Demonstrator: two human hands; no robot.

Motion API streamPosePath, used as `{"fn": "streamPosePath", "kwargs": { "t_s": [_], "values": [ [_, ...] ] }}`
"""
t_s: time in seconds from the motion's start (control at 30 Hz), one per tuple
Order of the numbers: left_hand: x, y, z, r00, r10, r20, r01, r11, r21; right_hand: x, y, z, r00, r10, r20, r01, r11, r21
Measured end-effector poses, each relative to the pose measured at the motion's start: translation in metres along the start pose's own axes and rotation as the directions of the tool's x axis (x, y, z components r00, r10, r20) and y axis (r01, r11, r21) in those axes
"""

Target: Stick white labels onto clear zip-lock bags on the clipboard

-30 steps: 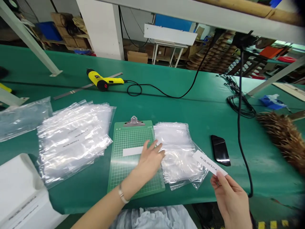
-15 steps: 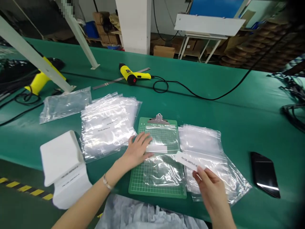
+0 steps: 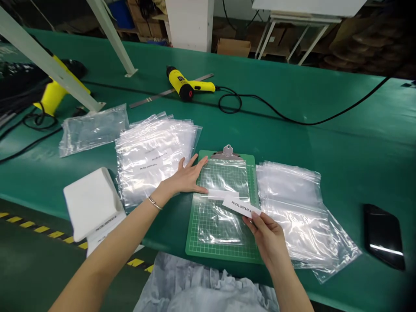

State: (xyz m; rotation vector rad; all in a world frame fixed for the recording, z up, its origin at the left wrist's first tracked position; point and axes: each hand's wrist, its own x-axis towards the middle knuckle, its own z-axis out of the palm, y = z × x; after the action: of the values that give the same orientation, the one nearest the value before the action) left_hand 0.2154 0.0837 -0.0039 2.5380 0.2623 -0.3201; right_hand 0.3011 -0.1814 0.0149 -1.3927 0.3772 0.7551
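A: Label [image 3: 241,207], how many?
B: One, pinched in the right hand [image 3: 264,238] over a clipboard [image 3: 191,247]. Left hand [image 3: 185,177] open flat on one bag [image 3: 224,216], holding nothing. Left stack [image 3: 156,160], right stack [image 3: 292,208]: bag counts unclear.

Yellow heat gun [image 3: 53,99] partly hidden behind the pale steel strut; its rear lost in shadow. Printing on the white box [image 3: 92,203] too small to read; the box's lower end hidden behind the left forearm [image 3: 120,229]. Fingers of the right hand [image 3: 264,240] covered one end of the label strip [image 3: 238,207]. Bag count in the left stack [image 3: 152,160] could not be told. Grey cloth [image 3: 201,290] cut off by the bottom edge, as were both forearms.
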Motion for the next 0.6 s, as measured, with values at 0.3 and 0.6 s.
{"fn": "streamPosePath", "kwargs": {
  "t_s": [0.3,0.6],
  "values": [
    [0.004,-0.002,-0.004,0.999,0.019,0.032,-0.019,1.000,-0.015,-0.002,0.004,-0.006,0.999,-0.014,0.041,0.020,0.989,-0.149],
    [0.005,0.002,-0.009,0.996,0.015,0.084,-0.022,0.997,0.078,-0.004,0.009,-0.007,0.995,-0.089,0.051,0.099,0.963,-0.250]
  ]
}}
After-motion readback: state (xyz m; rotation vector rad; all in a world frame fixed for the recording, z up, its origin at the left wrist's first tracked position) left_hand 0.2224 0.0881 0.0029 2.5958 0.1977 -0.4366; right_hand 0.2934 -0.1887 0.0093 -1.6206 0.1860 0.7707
